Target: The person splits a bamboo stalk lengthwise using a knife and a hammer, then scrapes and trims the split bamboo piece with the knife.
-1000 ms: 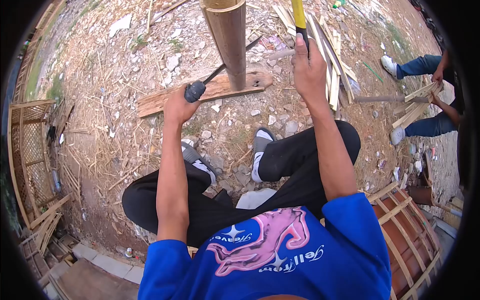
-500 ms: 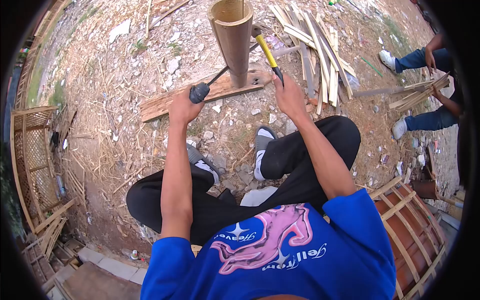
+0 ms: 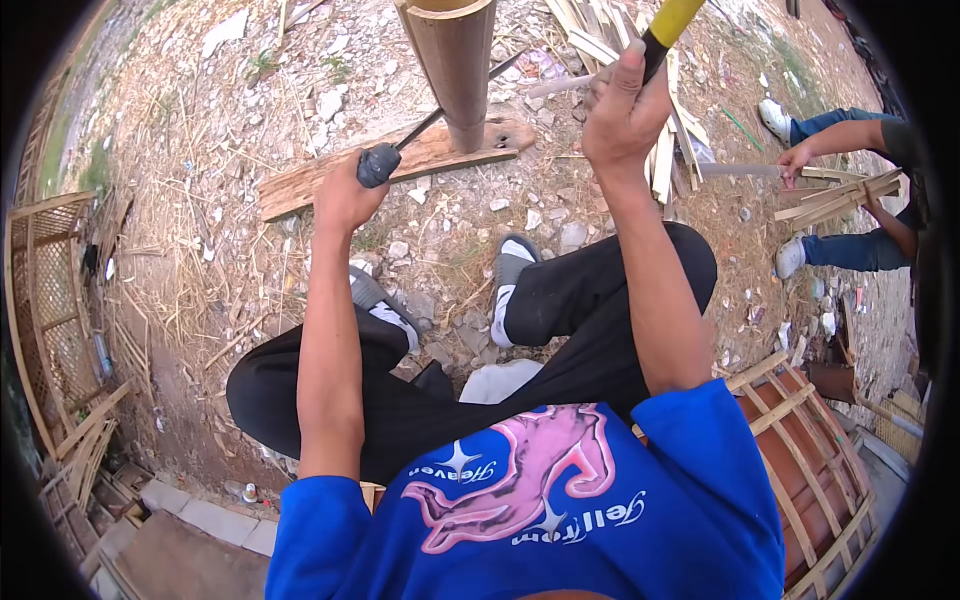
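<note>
My left hand point(image 3: 345, 197) is closed around the dark handle of a long, narrow-bladed tool point(image 3: 379, 164), probably a knife. Its thin dark blade reaches the thick bamboo tube point(image 3: 453, 75) and shows again on the far side; whether it cuts in or passes behind, I cannot tell. The tube stands upright, slightly tilted, on a weathered wooden plank point(image 3: 310, 187), its hollow top cut off by the frame edge. Raised to the right of the tube, my right hand point(image 3: 630, 115) grips a hammer point(image 3: 673, 22) by its yellow and black handle. The hammer's head is out of view.
Split bamboo strips point(image 3: 665, 165) lie piled beyond my right hand. At the right, another person point(image 3: 850, 140) holds a bundle of strips point(image 3: 838, 198) and a long blade. Lattice frames point(image 3: 60, 310) stand at the left. Stones and straw litter the ground.
My right hand has lifted the hammer up and to the right, away from the bamboo tube. My left hand keeps its hold on the blade. The other person's arm now reaches forward.
</note>
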`<state>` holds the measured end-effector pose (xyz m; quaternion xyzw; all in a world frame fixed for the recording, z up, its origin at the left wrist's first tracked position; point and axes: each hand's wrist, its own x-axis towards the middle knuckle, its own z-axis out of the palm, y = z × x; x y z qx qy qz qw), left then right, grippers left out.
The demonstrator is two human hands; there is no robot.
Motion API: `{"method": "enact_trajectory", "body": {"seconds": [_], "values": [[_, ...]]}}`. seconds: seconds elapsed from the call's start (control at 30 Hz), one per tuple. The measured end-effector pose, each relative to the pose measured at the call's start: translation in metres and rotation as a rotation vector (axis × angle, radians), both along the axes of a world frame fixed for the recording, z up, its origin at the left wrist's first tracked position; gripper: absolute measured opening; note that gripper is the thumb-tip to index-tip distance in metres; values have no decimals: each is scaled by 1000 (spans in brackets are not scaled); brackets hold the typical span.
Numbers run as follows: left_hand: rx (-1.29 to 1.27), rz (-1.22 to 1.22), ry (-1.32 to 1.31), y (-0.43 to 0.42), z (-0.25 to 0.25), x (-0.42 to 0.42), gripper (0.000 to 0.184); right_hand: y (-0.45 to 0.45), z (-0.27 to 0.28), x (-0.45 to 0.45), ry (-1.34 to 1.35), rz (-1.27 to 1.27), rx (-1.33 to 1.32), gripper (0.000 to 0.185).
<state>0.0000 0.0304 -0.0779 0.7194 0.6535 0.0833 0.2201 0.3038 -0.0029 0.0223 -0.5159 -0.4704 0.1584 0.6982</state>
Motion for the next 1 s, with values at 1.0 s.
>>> {"method": "enact_trajectory", "body": {"seconds": [1.0], "values": [[-58, -3, -14, 8, -11, 0, 57, -50, -177, 24, -623, -53, -822, 48]]}}
